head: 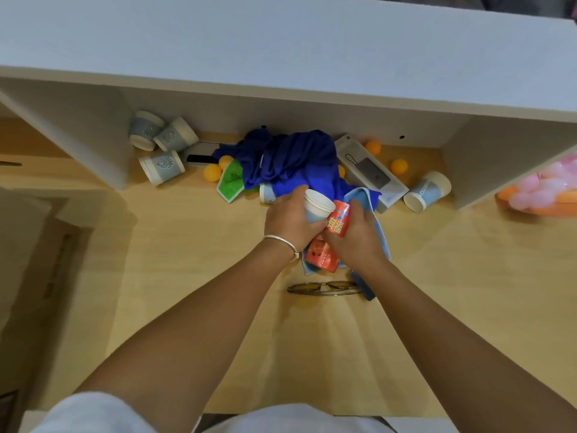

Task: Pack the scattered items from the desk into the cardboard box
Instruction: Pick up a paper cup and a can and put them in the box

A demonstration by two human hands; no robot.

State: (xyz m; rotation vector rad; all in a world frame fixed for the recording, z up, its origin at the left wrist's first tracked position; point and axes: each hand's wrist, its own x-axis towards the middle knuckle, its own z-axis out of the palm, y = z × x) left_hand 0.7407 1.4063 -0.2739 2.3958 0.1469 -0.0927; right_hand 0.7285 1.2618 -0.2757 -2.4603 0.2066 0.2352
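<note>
My left hand [288, 218] gripped a blue-and-white paper cup [318, 209], fingers curled round its side, mouth tilted up and away from me. My right hand [356, 234] clasped a red can with yellow characters [338, 221], touching the cup. The two hands were together at mid-desk [193, 276]. A second red can [322, 257] lay just under my wrists on a light blue cloth [379, 220].

Directly behind the hands lay a heap of dark blue fabric [293, 160], partly covering another cup [268, 193] and a green patterned item [231, 181]. Orange balls [399, 166] were scattered around the heap. Three cups [162, 167] lay tipped over at far left under the shelf [281, 45], and one more [427, 190] at right, beside a white packaged box [371, 170]. Sunglasses [324, 288] lay nearer to me, close to my right forearm, touching a dark blue object [363, 285].

The cardboard box [34, 251] sat off the desk's left edge, well apart from both hands
</note>
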